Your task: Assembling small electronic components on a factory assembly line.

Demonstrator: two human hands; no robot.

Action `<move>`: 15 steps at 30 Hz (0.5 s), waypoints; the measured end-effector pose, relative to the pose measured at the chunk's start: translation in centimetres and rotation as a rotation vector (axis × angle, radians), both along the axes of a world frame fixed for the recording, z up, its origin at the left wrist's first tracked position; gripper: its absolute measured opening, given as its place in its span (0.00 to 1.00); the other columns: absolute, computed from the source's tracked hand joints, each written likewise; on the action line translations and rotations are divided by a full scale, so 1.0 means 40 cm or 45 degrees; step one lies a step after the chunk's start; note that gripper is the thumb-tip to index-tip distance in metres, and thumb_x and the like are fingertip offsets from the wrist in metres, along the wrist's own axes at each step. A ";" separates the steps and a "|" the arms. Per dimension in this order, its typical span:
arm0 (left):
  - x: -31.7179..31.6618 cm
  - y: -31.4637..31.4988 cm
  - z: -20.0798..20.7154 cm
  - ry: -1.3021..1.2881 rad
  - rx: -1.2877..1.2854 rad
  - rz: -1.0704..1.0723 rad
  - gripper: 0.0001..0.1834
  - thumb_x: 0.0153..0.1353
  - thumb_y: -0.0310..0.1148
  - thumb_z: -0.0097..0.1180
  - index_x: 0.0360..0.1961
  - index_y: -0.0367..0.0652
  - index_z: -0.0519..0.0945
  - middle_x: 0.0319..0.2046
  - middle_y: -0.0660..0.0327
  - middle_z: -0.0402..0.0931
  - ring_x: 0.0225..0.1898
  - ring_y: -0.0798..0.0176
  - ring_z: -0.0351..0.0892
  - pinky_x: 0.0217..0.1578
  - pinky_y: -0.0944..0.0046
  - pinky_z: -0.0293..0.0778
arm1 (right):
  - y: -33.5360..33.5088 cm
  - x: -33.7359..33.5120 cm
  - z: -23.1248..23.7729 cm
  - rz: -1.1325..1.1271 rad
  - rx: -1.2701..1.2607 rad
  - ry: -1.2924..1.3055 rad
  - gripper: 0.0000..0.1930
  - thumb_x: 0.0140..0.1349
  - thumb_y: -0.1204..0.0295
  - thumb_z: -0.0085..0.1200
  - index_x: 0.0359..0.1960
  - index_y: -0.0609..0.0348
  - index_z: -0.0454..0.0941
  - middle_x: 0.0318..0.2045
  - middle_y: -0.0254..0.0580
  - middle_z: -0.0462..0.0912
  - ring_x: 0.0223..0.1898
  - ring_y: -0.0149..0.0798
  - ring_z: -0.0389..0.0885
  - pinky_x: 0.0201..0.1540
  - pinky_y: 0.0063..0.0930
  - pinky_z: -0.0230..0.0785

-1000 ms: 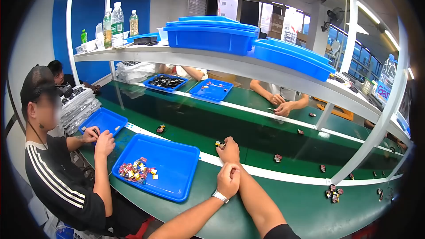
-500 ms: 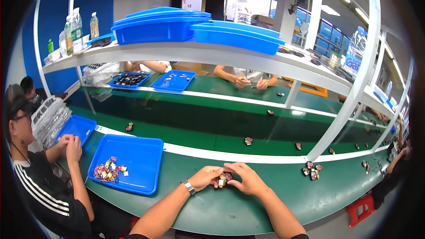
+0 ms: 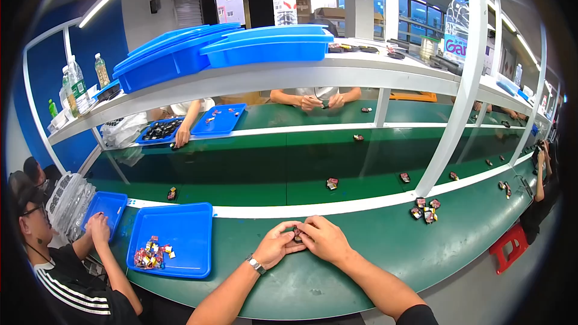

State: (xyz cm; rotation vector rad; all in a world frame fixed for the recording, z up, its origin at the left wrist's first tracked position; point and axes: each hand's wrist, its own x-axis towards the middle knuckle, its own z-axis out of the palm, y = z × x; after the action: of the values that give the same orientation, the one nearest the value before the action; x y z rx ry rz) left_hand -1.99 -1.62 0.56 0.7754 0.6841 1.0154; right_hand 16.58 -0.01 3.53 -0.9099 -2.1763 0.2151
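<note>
In front of me, over the near green work surface, my left hand [image 3: 276, 245] is cupped around a small dark-red and black part [image 3: 297, 235] with pale bits. My right hand [image 3: 326, 241] has its fingertips closed on the same part from the right. The fingers cover most of it, so its exact kind does not show. A blue tray [image 3: 201, 219] to the left of my hands contains a heap of small red, yellow and white parts [image 3: 152, 255]. Right of my hands, a cluster of similar dark-red parts [image 3: 426, 209] lies on the green surface.
A white rail [image 3: 271, 211] separates the near surface from a green belt [image 3: 253, 171] with scattered parts. A white shelf [image 3: 241, 76] with blue bins [image 3: 265, 51] and bottles spans above; its post [image 3: 448, 120] stands at right. Co-workers sit at left and opposite.
My view has shifted slightly, and my left hand has turned more palm-up under the part. Across the belt, a co-worker's arm has reached down to the belt's far edge.
</note>
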 end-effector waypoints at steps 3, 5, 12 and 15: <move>-0.006 0.002 -0.002 -0.047 -0.001 -0.001 0.16 0.71 0.27 0.42 0.59 0.39 0.67 0.49 0.54 0.73 0.54 0.56 0.76 0.61 0.48 0.71 | 0.015 0.011 0.003 0.065 0.150 -0.025 0.10 0.52 0.74 0.62 0.38 0.53 0.81 0.37 0.34 0.77 0.38 0.39 0.79 0.36 0.33 0.76; -0.008 0.006 -0.005 -0.055 -0.005 -0.005 0.16 0.71 0.27 0.42 0.59 0.39 0.67 0.49 0.54 0.73 0.54 0.56 0.76 0.61 0.48 0.71 | 0.023 0.013 0.001 0.108 0.249 -0.033 0.12 0.50 0.76 0.63 0.38 0.53 0.82 0.37 0.35 0.78 0.38 0.39 0.80 0.36 0.32 0.76; -0.006 0.004 -0.011 0.007 0.018 0.014 0.17 0.70 0.26 0.44 0.59 0.38 0.66 0.50 0.53 0.73 0.54 0.56 0.76 0.61 0.50 0.72 | 0.036 0.025 0.007 0.247 -0.023 -0.060 0.08 0.51 0.75 0.62 0.35 0.54 0.80 0.47 0.41 0.75 0.51 0.45 0.75 0.51 0.37 0.72; -0.005 0.005 -0.007 0.043 0.035 0.002 0.18 0.70 0.26 0.45 0.60 0.38 0.66 0.51 0.53 0.73 0.55 0.57 0.75 0.60 0.50 0.72 | 0.041 0.035 -0.004 0.254 -0.069 -0.073 0.08 0.53 0.74 0.63 0.35 0.54 0.82 0.50 0.41 0.75 0.53 0.45 0.74 0.52 0.37 0.71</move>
State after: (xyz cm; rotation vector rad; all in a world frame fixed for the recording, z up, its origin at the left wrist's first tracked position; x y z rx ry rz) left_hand -2.18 -1.43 0.30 0.8179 0.7005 1.0168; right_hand 17.97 1.63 3.36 -0.7357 -2.3254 0.3500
